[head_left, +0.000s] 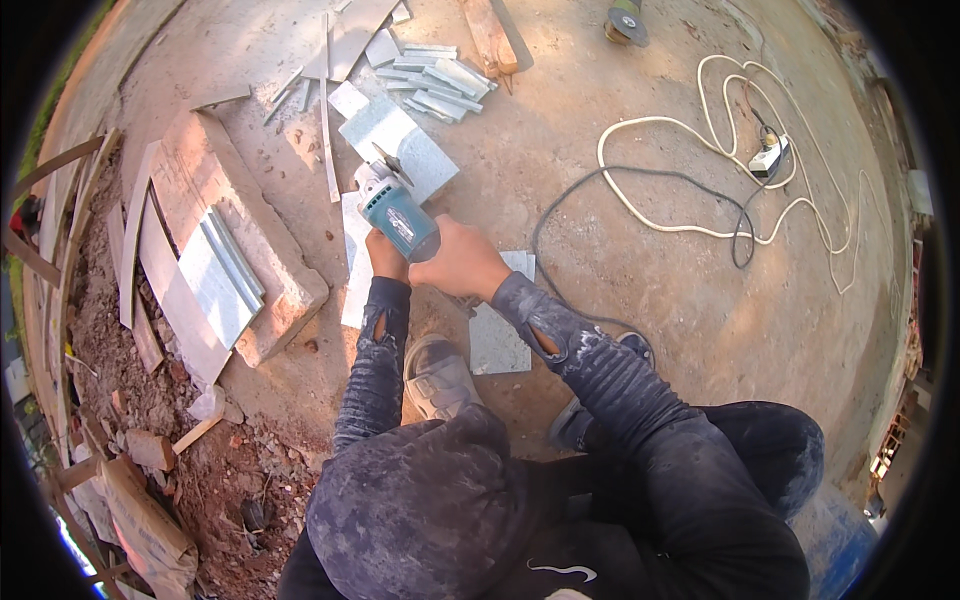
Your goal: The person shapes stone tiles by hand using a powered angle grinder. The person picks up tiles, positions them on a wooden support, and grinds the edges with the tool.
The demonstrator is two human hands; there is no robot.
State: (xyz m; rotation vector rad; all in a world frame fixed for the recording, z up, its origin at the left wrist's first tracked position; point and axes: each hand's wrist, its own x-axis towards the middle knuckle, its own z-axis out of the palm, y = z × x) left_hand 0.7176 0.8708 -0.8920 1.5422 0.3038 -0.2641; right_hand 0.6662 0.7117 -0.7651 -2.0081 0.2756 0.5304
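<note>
A teal angle grinder [400, 218] with a silver head is in my grip, its disc edge-on above a pale grey tile [425, 165]. Whether the disc touches the tile, I cannot tell. My right hand [460, 258] wraps round the rear of the grinder's body. My left hand [388, 257] is closed against its near left side, the fingers partly hidden. Under and beside my hands lie another pale slab [354, 265] and, by my shoe, a smaller grey tile [500, 338].
Cut tile strips [435, 80] are heaped at the far side. To the left, a concrete block [230, 190] has tiles leaning on it, beside rubble. A dark cable [570, 185] and a cream cord [640, 215] lead to a power strip [768, 157]. A second grinder [626, 22] lies far off.
</note>
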